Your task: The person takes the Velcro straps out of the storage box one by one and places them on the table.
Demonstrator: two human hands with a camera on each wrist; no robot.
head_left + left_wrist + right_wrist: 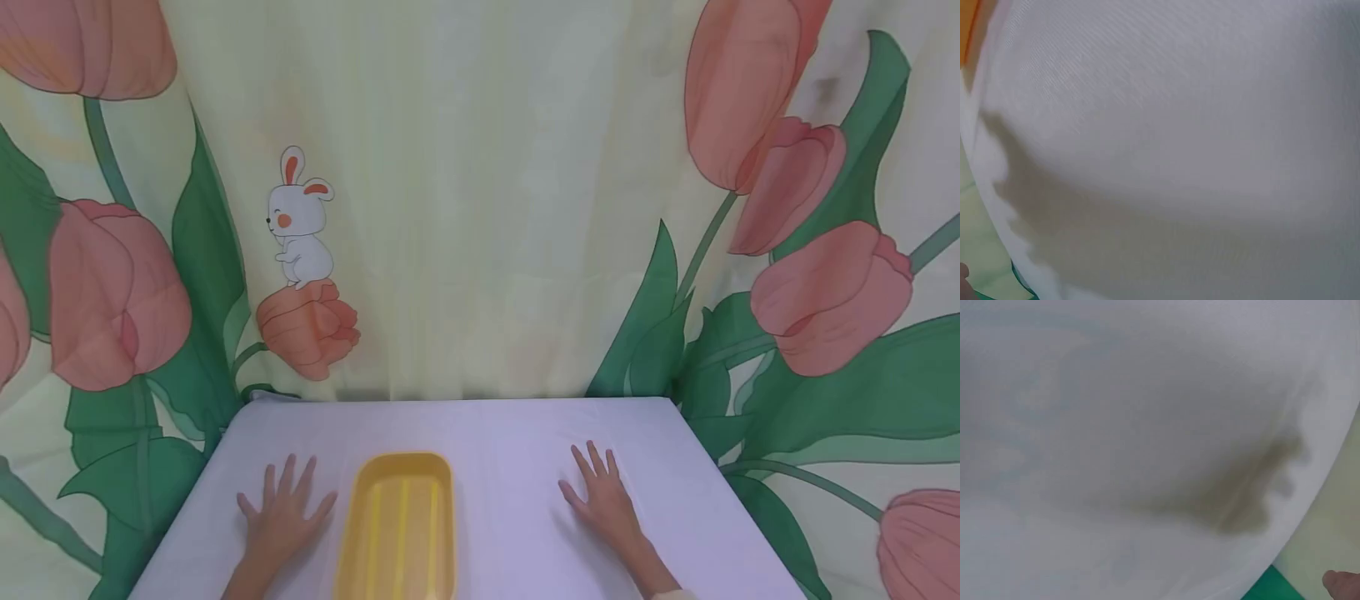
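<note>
A yellow rectangular tray [348,546] with raised lengthwise ribs lies on the white-covered table, its near end cut off by the head view's lower edge. To its left is my left hand [279,521], fingers spread and holding nothing. My right hand [606,504] is farther off on the tray's right side, also spread with nothing in it. Shadows of the hands fall on the cloth in both wrist views. A corner of the tray shows orange at the left wrist view's upper left. Only a fingertip [1340,584] of the right hand enters the right wrist view.
The table [525,433] wears a white cloth and ends at a straight back edge. Behind it hangs a pale curtain [480,208] printed with large tulips and a white rabbit [303,225]. The curtain also shows beyond both table sides.
</note>
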